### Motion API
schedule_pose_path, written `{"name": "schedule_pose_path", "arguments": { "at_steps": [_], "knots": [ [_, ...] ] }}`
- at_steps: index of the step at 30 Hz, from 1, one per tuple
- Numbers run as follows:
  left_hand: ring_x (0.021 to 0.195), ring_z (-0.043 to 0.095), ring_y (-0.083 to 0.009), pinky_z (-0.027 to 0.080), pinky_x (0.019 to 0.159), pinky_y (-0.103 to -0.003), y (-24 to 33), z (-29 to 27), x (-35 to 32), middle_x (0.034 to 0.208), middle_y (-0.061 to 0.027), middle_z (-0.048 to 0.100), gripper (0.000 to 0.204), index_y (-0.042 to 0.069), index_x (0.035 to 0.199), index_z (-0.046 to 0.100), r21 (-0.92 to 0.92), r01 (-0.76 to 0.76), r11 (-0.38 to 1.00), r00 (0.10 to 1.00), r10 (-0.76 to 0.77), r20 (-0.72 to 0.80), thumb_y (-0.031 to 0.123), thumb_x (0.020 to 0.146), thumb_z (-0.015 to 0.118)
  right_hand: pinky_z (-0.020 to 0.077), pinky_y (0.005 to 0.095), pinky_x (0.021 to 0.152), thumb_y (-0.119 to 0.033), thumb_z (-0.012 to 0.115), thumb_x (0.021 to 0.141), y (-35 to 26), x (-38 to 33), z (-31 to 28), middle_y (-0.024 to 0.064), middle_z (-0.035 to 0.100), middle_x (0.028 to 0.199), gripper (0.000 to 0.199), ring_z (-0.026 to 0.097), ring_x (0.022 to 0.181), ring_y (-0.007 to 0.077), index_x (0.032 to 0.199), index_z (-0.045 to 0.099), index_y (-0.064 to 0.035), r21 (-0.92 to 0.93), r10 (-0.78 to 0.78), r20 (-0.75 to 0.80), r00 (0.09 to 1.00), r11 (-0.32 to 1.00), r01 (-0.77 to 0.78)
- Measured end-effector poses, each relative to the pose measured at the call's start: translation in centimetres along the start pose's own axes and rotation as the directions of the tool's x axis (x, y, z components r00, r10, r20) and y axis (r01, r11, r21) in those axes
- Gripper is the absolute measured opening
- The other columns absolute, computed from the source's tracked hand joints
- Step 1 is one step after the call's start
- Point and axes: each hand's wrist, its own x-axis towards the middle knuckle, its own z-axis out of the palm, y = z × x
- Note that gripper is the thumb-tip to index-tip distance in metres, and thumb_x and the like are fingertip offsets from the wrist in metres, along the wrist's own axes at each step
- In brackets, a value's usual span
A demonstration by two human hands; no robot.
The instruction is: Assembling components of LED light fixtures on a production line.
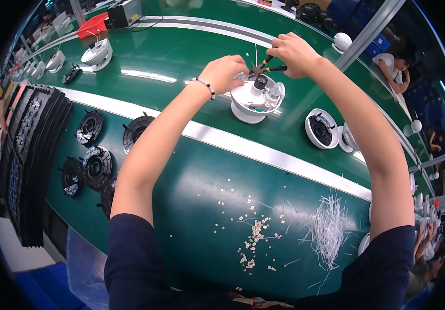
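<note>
My right hand (294, 53) grips the black-and-yellow handles of cutting pliers (257, 70). The plier jaws are over a white round camera housing (248, 111), close to its black lens (261, 81). At the housing's left rim my left hand (223, 75) has its fingers bent together; what they pinch is hidden. A thin white strip, like a cable tie (256, 50), stands up behind the plier jaws. Inside the housing a clear round part (274, 93) and a bit of green circuit board show.
Loose white cable ties (328, 230) and small cream-coloured pieces (256, 232) lie on the near green table. Black ring-shaped parts (97, 168) and stacked black trays (36, 139) are at left. Another white housing (321, 129) stands right. Other people sit beyond the bench.
</note>
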Motion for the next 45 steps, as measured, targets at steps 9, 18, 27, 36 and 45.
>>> {"name": "schedule_pose_path", "arguments": {
  "at_steps": [9, 18, 27, 36, 45],
  "knots": [
    [0.066, 0.060, -0.0250, 0.048, 0.061, -0.032, 1.1, 1.9, 2.1, 0.071, -0.0091, 0.062, 0.010, 0.003, 0.075, 0.062, -0.171, 0.011, 0.985, 1.000, -0.014, -0.016, 0.010, 0.069, 0.059, 0.0386, 0.0306, 0.076, -0.008, 0.068, 0.048, 0.7, -1.3, 0.4, 0.0045, 0.053, 0.083, 0.039, 0.050, 0.086, 0.0210, 0.086, 0.059, -0.0084, 0.046, -0.027, 0.022, 0.999, 0.999, 0.026],
    [0.075, 0.059, -0.0251, 0.047, 0.068, -0.035, 1.8, 3.0, 3.0, 0.078, -0.0064, 0.061, 0.008, 0.008, 0.074, 0.063, -0.094, -0.097, 0.991, 0.986, 0.083, -0.142, 0.009, 0.068, 0.059, 0.0453, 0.0357, 0.068, -0.012, 0.067, 0.049, 0.3, -3.0, -0.2, 0.0091, 0.056, 0.075, 0.028, 0.055, 0.078, 0.0263, 0.076, 0.063, -0.0079, 0.119, 0.109, 0.242, 0.964, 0.983, -0.141],
    [0.071, 0.062, -0.0135, 0.050, 0.063, -0.023, 9.3, 1.9, 3.0, 0.075, -0.0111, 0.064, 0.009, -0.004, 0.081, 0.058, -0.813, -0.083, 0.577, 0.816, -0.429, -0.388, 0.004, 0.080, 0.055, 0.0477, 0.0340, 0.064, -0.015, 0.064, 0.055, 1.7, -17.2, 0.4, 0.0107, 0.061, 0.075, 0.033, 0.059, 0.069, 0.0270, 0.088, 0.063, -0.0085, 0.507, 0.649, -0.304, 0.697, 0.730, -0.458],
    [0.081, 0.060, -0.0120, 0.047, 0.071, -0.023, 25.5, 5.4, -2.9, 0.092, -0.0104, 0.064, 0.034, -0.003, 0.112, 0.050, -0.745, 0.140, 0.652, 0.827, 0.337, 0.451, 0.001, 0.078, 0.054, 0.0475, 0.0303, 0.062, -0.002, 0.066, 0.046, -20.3, -35.2, -10.3, 0.0114, 0.062, 0.082, 0.047, 0.059, 0.068, 0.0246, 0.093, 0.061, -0.0021, 0.680, 0.842, -0.208, 0.498, 0.490, -0.545],
    [0.088, 0.058, -0.0175, 0.045, 0.079, -0.027, 24.7, 3.4, -6.8, 0.099, -0.0139, 0.059, 0.031, -0.004, 0.113, 0.049, -0.713, 0.396, 0.579, 0.824, 0.118, 0.554, 0.007, 0.085, 0.050, 0.0401, 0.0341, 0.074, -0.018, 0.074, 0.055, -37.6, -39.0, -9.9, 0.0076, 0.054, 0.096, 0.048, 0.050, 0.085, 0.0250, 0.096, 0.056, -0.0033, 0.679, 0.929, 0.237, 0.283, 0.050, -0.733]
  ]
}}
